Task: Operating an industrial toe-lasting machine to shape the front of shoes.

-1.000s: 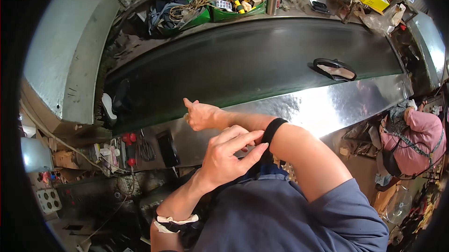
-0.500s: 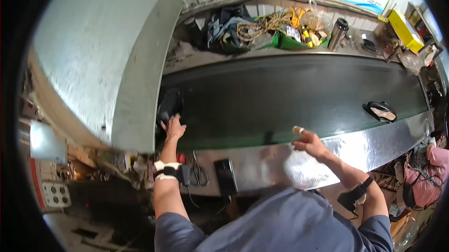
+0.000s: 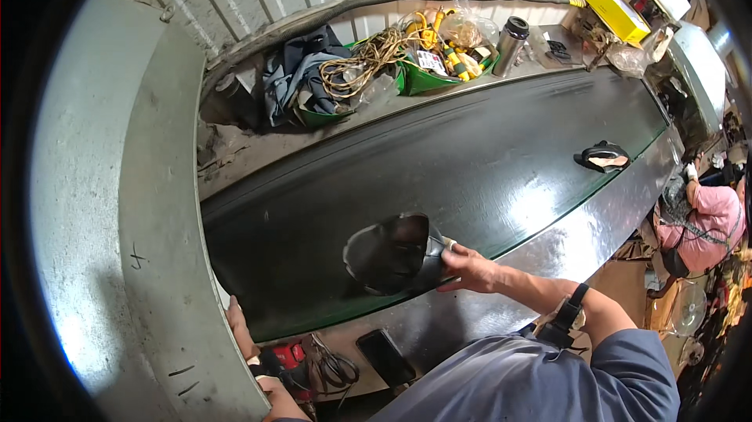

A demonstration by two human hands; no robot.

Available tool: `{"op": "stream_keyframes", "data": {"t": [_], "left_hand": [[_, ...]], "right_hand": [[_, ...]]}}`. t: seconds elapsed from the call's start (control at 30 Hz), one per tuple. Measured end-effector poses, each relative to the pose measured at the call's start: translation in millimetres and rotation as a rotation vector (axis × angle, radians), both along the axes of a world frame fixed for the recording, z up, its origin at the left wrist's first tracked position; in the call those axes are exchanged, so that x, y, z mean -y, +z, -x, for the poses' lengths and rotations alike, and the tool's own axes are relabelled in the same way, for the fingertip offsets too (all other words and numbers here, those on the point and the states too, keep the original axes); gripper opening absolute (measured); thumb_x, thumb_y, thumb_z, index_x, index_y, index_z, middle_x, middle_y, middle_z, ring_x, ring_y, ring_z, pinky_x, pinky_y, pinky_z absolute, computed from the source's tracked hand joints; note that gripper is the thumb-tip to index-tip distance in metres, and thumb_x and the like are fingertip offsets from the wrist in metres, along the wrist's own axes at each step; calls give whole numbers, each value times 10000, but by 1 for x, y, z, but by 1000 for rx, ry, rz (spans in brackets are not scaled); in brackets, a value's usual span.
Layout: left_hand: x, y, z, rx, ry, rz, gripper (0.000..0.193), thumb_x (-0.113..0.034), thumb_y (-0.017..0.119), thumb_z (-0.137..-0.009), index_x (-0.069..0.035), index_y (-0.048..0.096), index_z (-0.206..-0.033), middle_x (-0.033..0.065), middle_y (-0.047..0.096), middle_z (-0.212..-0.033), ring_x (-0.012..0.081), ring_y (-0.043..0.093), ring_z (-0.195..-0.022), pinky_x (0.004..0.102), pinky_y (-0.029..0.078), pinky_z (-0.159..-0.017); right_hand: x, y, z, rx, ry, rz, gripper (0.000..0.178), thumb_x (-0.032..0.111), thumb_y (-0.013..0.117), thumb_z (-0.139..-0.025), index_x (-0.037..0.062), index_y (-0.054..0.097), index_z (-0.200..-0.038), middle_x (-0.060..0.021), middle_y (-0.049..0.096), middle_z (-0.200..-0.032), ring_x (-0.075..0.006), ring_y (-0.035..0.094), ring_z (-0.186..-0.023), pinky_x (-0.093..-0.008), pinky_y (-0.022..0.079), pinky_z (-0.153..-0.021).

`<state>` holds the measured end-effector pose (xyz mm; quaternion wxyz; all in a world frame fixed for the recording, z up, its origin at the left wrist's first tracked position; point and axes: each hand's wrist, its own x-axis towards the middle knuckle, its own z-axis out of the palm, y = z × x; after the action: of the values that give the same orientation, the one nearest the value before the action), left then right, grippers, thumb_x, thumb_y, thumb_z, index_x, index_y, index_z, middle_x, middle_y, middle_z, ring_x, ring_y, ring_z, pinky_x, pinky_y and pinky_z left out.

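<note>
My right hand (image 3: 468,268) is closed around one end of a black shoe (image 3: 392,253), its thumb and fingers at either side. The shoe is held over the near part of the dark conveyor belt (image 3: 486,140), blurred and glossy, so its details are hard to read. A pale wrap shows on one finger of this hand. At the belt's left end, my left hand (image 3: 240,326) is by the edge of the grey metal housing (image 3: 164,155), which hides most of its fingers. Another black shoe with a pale insole (image 3: 607,157) lies toward the belt's far right.
Green bins (image 3: 431,79) with rope, cloth and tools line the back ledge beside a steel flask (image 3: 511,46) and yellow box (image 3: 617,13). A phone (image 3: 385,358), cable (image 3: 335,367) and red tool (image 3: 290,355) lie near me. A person in pink (image 3: 701,222) is at right.
My left hand was at a dark shoe at the belt's left end; now it is by the housing edge. My right hand, earlier empty, now grips a black shoe. The view has turned.
</note>
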<state>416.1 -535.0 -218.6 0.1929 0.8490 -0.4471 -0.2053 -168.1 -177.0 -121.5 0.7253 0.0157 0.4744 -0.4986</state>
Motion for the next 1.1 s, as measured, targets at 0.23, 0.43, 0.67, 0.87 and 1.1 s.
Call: {"op": "stream_keyframes", "data": {"t": [0.23,0.43,0.67,0.87,1.1], "left_hand": [[-46,37,68,66,-127,-158,903,-332,858,-714,20,465,-1446,290,578,-1380,425,578,-1274,481,460,-1078],[-188,121,185,325,-825,419,698,-68,797,-625,-113,638,-1303,184,477,-1444,425,443,-1323,542,377,-1092],[-356,172,356,39,-1495,691,528,-124,785,-588,-147,695,-1108,158,524,-1344,373,489,-1254,526,384,-1047],[-491,109,419,47,-1771,951,443,-161,703,-765,-280,677,-1191,90,526,-1293,264,461,-1246,477,361,-1051],[-490,123,443,-970,-1163,177,245,-264,766,-903,-51,747,-1024,74,721,-973,239,648,-910,358,527,-871]], "right_hand": [[-11,26,5,149,24,28,641,389,691,-980,345,368,-1531,-58,576,-1361,-297,500,-1329,-685,331,-1107],[-127,37,59,20,-166,142,672,246,701,-981,306,350,-1551,-84,550,-1371,-310,550,-1267,-702,394,-1071],[-215,-32,132,-130,-222,239,559,548,439,-1041,283,411,-1532,-71,585,-1424,-280,548,-1318,-615,447,-1066],[-220,7,119,-220,-309,226,541,497,565,-1003,233,479,-1467,-21,592,-1393,-248,549,-1301,-584,446,-1066],[-254,62,102,-540,-240,196,482,300,655,-995,119,540,-1427,-49,657,-1258,-207,614,-1156,-394,472,-1014]]}}
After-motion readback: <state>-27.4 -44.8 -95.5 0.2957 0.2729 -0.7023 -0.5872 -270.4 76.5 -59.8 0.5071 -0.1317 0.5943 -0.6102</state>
